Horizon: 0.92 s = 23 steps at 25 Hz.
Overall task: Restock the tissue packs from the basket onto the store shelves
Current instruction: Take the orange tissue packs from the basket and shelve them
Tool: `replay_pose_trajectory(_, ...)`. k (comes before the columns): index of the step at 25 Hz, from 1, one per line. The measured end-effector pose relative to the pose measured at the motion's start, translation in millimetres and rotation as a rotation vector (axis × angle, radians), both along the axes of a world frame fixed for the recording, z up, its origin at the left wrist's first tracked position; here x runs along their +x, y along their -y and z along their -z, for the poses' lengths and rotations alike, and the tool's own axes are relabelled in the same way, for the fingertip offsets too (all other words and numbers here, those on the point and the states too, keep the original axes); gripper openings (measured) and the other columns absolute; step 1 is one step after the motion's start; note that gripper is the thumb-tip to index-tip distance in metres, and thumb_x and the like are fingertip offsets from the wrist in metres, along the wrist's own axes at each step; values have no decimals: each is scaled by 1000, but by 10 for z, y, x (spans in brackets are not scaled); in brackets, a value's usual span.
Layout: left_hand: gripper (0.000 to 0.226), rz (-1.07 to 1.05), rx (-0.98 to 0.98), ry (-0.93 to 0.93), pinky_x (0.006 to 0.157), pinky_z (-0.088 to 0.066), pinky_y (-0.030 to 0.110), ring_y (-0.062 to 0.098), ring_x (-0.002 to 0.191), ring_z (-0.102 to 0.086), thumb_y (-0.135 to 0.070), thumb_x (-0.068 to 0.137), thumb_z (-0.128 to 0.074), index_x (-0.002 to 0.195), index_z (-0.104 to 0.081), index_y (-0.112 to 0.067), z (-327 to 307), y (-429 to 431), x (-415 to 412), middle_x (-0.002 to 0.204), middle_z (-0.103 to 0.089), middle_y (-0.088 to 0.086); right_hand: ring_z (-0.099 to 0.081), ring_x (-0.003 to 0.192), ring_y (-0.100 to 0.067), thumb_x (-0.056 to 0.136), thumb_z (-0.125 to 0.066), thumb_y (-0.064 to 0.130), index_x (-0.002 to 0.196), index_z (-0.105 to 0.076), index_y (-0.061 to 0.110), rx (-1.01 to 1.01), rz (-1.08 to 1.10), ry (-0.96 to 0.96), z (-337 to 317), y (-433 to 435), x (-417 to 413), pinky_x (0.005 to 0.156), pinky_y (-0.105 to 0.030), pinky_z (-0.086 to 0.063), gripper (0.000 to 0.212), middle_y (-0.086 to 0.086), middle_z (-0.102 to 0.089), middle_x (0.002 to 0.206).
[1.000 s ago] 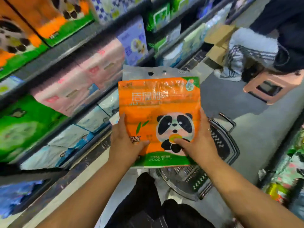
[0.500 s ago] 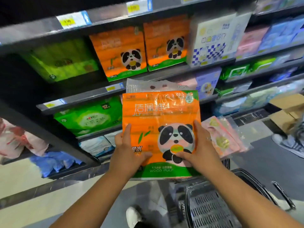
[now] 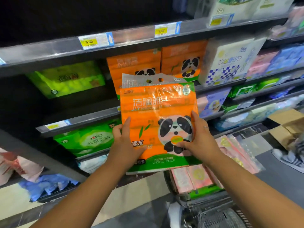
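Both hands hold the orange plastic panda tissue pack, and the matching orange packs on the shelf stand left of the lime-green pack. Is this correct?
Not quite. The head view shows the matching orange packs on the shelf standing right of the lime-green pack. The left hand and right hand do hold the orange plastic panda tissue pack.

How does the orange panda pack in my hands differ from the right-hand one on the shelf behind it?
The held pack is gripped by the left hand and right hand; the shelf pack stands on its shelf. The held pack shows a clear hang tab; the shelf pack shows none. Both are orange with a panda.
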<state>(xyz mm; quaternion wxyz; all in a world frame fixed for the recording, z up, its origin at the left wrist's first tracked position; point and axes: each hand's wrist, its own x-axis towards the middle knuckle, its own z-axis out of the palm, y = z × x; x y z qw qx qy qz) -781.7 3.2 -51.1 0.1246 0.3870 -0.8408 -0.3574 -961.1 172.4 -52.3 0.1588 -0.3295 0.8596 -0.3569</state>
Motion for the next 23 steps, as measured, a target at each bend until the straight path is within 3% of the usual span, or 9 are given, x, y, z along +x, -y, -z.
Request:
replay_pose_trajectory(5, 112, 35, 59, -39, 95, -40, 29, 18, 128, -43, -24, 74, -82, 153, -3, -34, 39, 417, -320, 157, -9, -4, -45, 130, -28, 69, -87, 28, 153, -5, 36, 18, 0, -42, -11, 335, -278, 98, -48, -49, 118, 2, -24, 152)
replay_pose_trajectory(11, 110, 42, -54, -83, 103, -41, 35, 22, 133, -41, -26, 77, -80, 151, 1, -39, -21, 810, -934, 159, 1, -8, -31, 137, -19, 71, -86, 27, 154, -4, 27, -62, -24, -86, -10, 787, -957, 106, -38, -37, 117, 1, -22, 154)
replay_pose_trajectory(19, 116, -22, -231, -118, 109, -38, 50, 34, 138, -31, -34, 75, -81, 148, 10, -43, -51, 1142, -1733, 158, 6, -3, -31, 138, -23, 71, -86, 23, 154, -5, 27, -125, -71, -163, -127, 1347, -1926, 105, -44, -39, 116, -1, -18, 157)
replay_pose_trajectory(23, 109, -39, -352, -146, 105, -40, 50, 40, 138, -28, -37, 76, -79, 144, 7, -44, 53, 1230, -1864, 157, 6, 5, -23, 142, -16, 71, -86, 21, 155, -6, 23, -177, -72, -182, -51, 1549, -2095, 106, -31, -34, 116, -2, -16, 157)
